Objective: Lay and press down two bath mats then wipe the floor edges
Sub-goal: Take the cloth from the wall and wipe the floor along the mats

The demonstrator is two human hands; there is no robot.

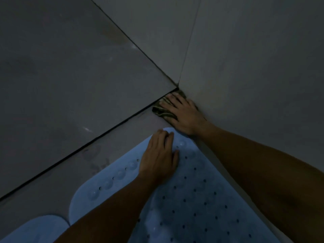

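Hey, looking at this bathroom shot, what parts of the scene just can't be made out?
Head view only:
- Cloth: mostly covered by the right hand; its full shape is hidden.
- Second bath mat: cut off by the bottom-left edge.
- Large bath mat: its near end runs off the bottom edge, partly hidden by both forearms.
- Mat corner under the left hand: hidden.
- Floor stains: too dim to identify.

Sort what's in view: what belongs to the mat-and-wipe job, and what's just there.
Job: blue bath mat under left hand; second mat; cloth under right hand; floor edge.
Just there: wall tiles.
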